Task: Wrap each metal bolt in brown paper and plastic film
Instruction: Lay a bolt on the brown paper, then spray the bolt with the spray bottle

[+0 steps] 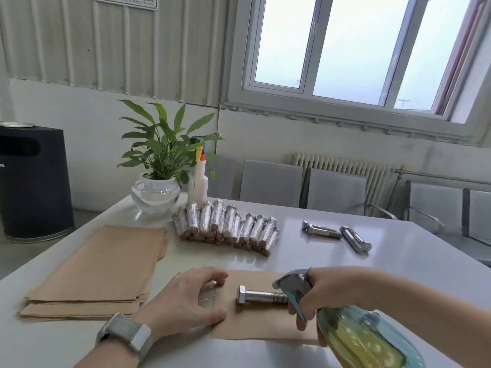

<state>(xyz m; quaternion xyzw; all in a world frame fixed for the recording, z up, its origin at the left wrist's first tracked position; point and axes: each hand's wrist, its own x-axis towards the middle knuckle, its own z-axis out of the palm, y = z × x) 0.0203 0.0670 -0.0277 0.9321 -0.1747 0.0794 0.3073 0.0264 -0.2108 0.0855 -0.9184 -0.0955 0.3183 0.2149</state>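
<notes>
a person sprays a steel bolt lying on brown paper.

right hand (322, 290) fingers curl round the trigger of a translucent green-blue spray bottle (364, 338), nozzle just over the bolt (259, 297), hex-headed, threaded, smooth and shiny. left hand (183, 298) lies with loosely spread fingers pressing the matte brown paper sheet (255, 325) edge. left of it, a paper stack (98, 266); behind, crinkly film-wrapped bolts (225, 227); bare bolts (337, 235) to the right on the glossy grey table (398, 261).

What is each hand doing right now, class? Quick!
Left hand: open, fingers resting on the brown paper sheet.
Right hand: closed around the spray bottle, aimed at the bolt.
</notes>
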